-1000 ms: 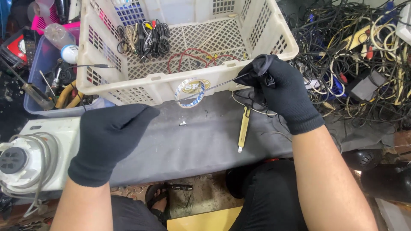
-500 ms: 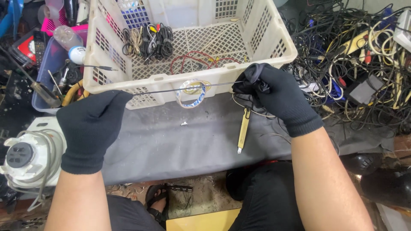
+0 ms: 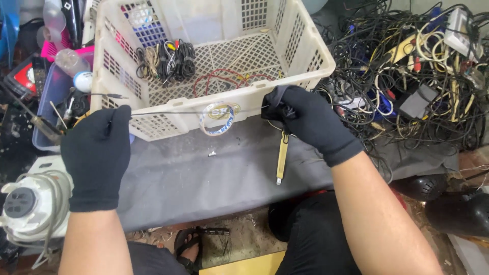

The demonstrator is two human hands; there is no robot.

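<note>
Both my hands wear black gloves. My left hand [image 3: 97, 153] pinches one end of a thin dark cable [image 3: 168, 113] near the left front corner of a white plastic basket [image 3: 305, 76]. My right hand [image 3: 305, 122] grips the cable's other end, bunched in its fist, at the basket's front right. The cable runs taut and level between them, through a roll of clear tape [image 3: 220, 118] that hangs on it. A yellow-handled tool [image 3: 281, 157] lies on the grey cloth [image 3: 204, 183] under my right hand.
Inside the basket lie bundled black cables [image 3: 170, 61] and a red wire [image 3: 224, 81]. A big tangle of cables [image 3: 407, 81] fills the right. A white round device [image 3: 25, 209] sits at the lower left, a blue tub of tools [image 3: 56, 112] behind it.
My left hand has risen from the cloth and moved left to the basket's corner, drawing the cable out straight. My right hand has barely shifted.
</note>
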